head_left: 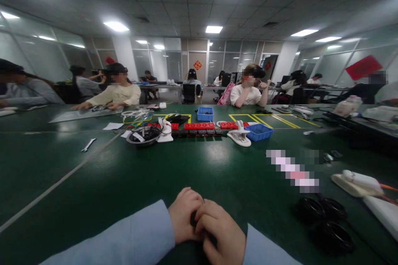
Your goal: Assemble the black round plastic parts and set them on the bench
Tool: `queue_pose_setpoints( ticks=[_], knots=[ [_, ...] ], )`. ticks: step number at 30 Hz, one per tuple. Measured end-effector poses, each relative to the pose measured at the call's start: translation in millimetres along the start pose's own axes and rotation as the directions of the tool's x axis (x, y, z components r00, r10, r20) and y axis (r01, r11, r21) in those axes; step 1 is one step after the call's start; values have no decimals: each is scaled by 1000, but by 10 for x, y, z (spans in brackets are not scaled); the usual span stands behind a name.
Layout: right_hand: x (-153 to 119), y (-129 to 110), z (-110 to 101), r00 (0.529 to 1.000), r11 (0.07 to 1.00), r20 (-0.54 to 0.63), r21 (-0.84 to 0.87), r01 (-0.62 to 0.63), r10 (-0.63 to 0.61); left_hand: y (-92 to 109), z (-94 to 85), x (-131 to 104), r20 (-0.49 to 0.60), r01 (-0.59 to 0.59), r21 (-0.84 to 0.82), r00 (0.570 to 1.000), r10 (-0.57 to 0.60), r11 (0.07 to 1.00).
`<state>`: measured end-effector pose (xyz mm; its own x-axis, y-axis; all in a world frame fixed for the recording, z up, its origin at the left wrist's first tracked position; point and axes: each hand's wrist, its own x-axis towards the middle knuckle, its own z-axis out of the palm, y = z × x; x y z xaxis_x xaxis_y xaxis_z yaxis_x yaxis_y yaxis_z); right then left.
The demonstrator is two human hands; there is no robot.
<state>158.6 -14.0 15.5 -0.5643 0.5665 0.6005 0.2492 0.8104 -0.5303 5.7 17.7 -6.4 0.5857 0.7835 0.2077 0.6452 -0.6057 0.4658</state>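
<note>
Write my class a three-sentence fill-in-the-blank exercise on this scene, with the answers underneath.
1. The tabletop around the left hand and right hand is coloured ____.
2. Both baskets are coloured ____.
3. From the wearer's view, the wrench lies to the ____ of the bowl.

Missing words: green; blue; left.

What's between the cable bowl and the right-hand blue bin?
Left to right in the head view: a white stand beside the bowl, red blocks and black blocks, then a white clip by the bin.
</note>
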Motion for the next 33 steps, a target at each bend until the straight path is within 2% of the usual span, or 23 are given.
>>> queue_pose_setpoints(
  ticks=[4,10,15,17,20,26,29,33],
  knots=[
    [-3,3,-5,1000,1000,23,-14,12,-11,-19,16,-6,-5,0,-11,1000,0,1000],
    [-40,4,-4,997,998,69,-57,-36,40,-28,12,-15,-2,-4,3,1000,4,1000],
    [6,-59,-109,998,991,66,-135,-2,11,-9,7,-15,39,-2,67,999,-1,998],
    [20,-77,-152,999,983,44,-183,-8,16,6,-4,-18,47,9,57,999,-12,998],
    [12,-75,-160,995,969,-46,-231,-93,84,23,-21,-26,28,24,18,999,-25,1000],
    [-15,-1,-29,969,911,-141,-336,-240,203,19,-19,-33,42,22,-48,999,-20,999],
    [-16,46,22,976,903,-144,-376,-207,164,25,-3,-26,44,43,-37,998,-42,998],
    [-24,97,57,989,932,-144,-356,-67,16,41,-2,-17,58,69,-26,996,-68,997]
  ],
)
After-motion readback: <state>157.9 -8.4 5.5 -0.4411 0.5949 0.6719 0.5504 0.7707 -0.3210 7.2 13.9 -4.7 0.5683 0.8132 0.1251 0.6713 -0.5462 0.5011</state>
